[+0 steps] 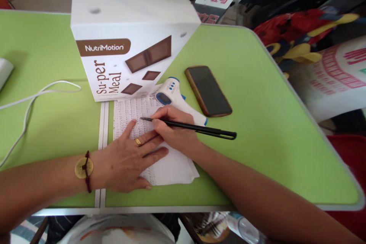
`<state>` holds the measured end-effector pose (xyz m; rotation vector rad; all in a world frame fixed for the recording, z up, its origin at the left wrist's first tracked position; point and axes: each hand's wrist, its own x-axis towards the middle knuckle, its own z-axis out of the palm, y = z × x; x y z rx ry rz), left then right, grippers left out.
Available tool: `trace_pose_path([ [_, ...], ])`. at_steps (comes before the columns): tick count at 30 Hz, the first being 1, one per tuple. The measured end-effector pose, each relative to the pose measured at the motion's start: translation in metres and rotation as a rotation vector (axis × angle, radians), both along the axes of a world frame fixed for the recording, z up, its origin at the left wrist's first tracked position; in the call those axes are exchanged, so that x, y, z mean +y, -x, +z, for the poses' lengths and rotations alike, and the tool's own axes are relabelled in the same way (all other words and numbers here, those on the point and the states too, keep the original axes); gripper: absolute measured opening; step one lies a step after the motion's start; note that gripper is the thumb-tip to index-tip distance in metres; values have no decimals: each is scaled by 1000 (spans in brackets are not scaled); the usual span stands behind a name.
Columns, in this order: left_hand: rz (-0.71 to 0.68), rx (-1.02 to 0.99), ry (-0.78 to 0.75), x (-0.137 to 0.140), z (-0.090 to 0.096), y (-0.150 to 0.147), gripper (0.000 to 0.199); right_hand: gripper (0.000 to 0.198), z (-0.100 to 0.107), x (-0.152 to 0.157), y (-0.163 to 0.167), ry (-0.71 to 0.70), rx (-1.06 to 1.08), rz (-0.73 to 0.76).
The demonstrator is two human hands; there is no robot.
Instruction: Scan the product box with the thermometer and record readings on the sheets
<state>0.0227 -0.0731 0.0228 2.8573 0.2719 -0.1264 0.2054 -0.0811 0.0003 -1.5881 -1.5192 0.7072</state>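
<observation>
Pen point(204, 129): prob. light, stiff, smooth; best held nr tip point(146, 119), as R hand point(178, 135) pinches it. L hand point(128, 162) spread on paper point(177, 167), likely thin, easily creased.

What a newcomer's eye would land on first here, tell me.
Probably the large white cardboard NutriMotion box, standing on the flat light-green tabletop, upper left of centre. Next, near the middle, comes the right hand holding a slim black pen over a densely written white paper sheet, where the left hand rests spread.
</observation>
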Motion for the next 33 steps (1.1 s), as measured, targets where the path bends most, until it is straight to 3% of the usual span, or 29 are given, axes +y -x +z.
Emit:
trace_pose_path([
  [24,0,-70,-36,0,-4,2,79,8,0,-1,-4,-15,-29,33],
  [27,0,-58,-43,0,-5,2,80,14,-3,1,-16,-152,-113,116],
  [30,-12,-85,-69,1,-4,-2,79,22,-8,5,-35,-280,-344,330],
  [33,22,-379,-132,12,4,-5,62,28,-12,10,-48,-293,-509,436],
])
